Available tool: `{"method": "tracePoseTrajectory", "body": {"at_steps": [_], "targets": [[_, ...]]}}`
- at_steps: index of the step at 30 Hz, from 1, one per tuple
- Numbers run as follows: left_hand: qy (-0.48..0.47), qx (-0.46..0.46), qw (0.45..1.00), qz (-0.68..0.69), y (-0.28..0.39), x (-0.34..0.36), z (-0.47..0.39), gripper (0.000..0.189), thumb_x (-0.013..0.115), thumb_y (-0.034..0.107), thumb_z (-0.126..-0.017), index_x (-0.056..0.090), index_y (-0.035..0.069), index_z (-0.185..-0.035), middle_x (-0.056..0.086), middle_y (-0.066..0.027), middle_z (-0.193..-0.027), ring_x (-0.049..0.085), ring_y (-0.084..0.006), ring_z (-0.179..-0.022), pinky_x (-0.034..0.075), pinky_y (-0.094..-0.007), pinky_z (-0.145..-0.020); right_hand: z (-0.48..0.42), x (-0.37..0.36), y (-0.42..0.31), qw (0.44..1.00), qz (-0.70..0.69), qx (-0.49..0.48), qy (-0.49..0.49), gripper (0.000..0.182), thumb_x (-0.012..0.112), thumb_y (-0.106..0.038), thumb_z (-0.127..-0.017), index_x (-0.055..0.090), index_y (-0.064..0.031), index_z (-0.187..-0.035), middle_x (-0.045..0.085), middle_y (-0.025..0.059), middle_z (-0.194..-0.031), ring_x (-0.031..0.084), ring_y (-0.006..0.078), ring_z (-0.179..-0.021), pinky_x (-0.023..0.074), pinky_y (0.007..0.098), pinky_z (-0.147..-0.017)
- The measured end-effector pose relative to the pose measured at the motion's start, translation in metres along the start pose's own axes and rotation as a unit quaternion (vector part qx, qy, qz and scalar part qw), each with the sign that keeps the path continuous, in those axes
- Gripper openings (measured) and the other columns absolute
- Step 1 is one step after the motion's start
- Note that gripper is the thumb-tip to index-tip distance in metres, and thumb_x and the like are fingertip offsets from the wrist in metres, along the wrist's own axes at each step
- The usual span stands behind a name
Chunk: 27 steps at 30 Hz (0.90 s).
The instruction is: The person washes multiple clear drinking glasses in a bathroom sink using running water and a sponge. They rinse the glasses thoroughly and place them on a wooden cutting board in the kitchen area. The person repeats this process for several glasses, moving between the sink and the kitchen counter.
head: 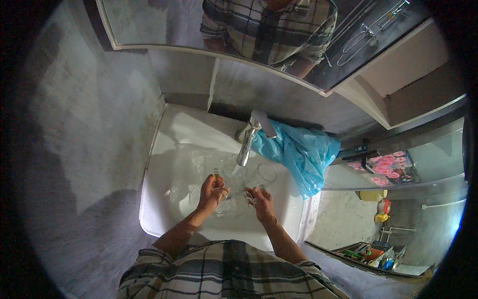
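A white washbasin (pixel 175 123) is in front of me, with water in its bowl. Water falls from a chrome tap (pixel 244 149) between my hands. My left hand (pixel 213 194) is above the bowl, its fingers closed around a small slender thing (pixel 216 172) that I cannot identify. In the fingers of my right hand (pixel 262 203) is a small whitish thing (pixel 249 198), too blurred to name. Just beyond the right hand, a clear drinking glass (pixel 266 173) shows its round rim. Other clear shapes in the water are hard to make out.
A blue plastic bag (pixel 304 149) lies over the basin's back right edge, beside the tap. Above the basin hangs a framed mirror (pixel 149 22), with a shelf (pixel 407 74) to its right. A low container of mixed items (pixel 373 256) stands at the lower right.
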<state>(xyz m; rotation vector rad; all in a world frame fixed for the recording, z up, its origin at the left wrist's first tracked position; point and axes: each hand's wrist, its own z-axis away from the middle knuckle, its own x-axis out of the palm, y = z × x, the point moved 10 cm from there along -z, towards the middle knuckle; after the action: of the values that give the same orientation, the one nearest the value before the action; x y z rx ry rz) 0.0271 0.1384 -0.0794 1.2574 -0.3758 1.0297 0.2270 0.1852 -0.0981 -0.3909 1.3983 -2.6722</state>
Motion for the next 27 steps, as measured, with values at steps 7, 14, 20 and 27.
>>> {"method": "tracePoseTrajectory", "body": {"at_steps": [7, 14, 20, 27], "targets": [[0.118, 0.215, 0.949, -0.196, 0.035, -0.005, 0.014, 0.026, 0.06, 0.001, -0.077, 0.041, 0.006, -0.094, 0.04, -0.0015, -0.088, 0.041, -0.0098, -0.08, 0.039, -0.028, -0.073, 0.011, 0.034, -0.007, 0.99, -0.088, -0.014, -0.11, 0.039, 0.056, -0.04, -0.089, 0.052, -0.0073, -0.109, 0.055, 0.0103, -0.122, 0.051, 0.0226, -0.111, 0.0434, 0.0472, -0.087], [0.232, 0.248, 0.9, -0.273, 0.047, -0.002, 0.008, 0.029, 0.06, 0.002, -0.076, 0.041, 0.004, -0.097, 0.04, -0.0029, -0.09, 0.04, -0.0123, -0.082, 0.038, -0.0279, -0.076, -0.008, 0.072, -0.02, 0.992, -0.067, -0.083, -0.068, 0.044, 0.057, -0.042, -0.088, 0.051, -0.0076, -0.114, 0.056, 0.0068, -0.116, 0.049, 0.0175, -0.103, 0.0437, 0.0414, -0.082], [0.219, 0.22, 0.892, -0.329, 0.065, 0.016, 0.017, 0.037, 0.063, 0.0, -0.073, 0.038, 0.006, -0.101, 0.039, -0.0028, -0.089, 0.04, -0.0123, -0.08, 0.038, -0.028, -0.075, -0.026, 0.078, -0.01, 0.98, -0.155, -0.125, -0.006, 0.036, 0.052, -0.041, -0.092, 0.054, -0.0072, -0.103, 0.058, 0.005, -0.096, 0.051, 0.0127, -0.084, 0.0414, 0.0255, -0.069], [0.27, 0.2, 0.915, -0.222, 0.057, 0.016, 0.014, 0.044, 0.064, -0.003, -0.07, 0.036, 0.009, -0.103, 0.038, -0.0017, -0.092, 0.04, -0.0112, -0.083, 0.037, -0.0275, -0.076, -0.045, 0.067, -0.008, 0.97, -0.185, -0.119, 0.102, 0.036, 0.048, -0.04, -0.094, 0.054, -0.0053, -0.09, 0.056, 0.0024, -0.079, 0.048, 0.0097, -0.068, 0.0377, 0.0225, -0.06]]}}
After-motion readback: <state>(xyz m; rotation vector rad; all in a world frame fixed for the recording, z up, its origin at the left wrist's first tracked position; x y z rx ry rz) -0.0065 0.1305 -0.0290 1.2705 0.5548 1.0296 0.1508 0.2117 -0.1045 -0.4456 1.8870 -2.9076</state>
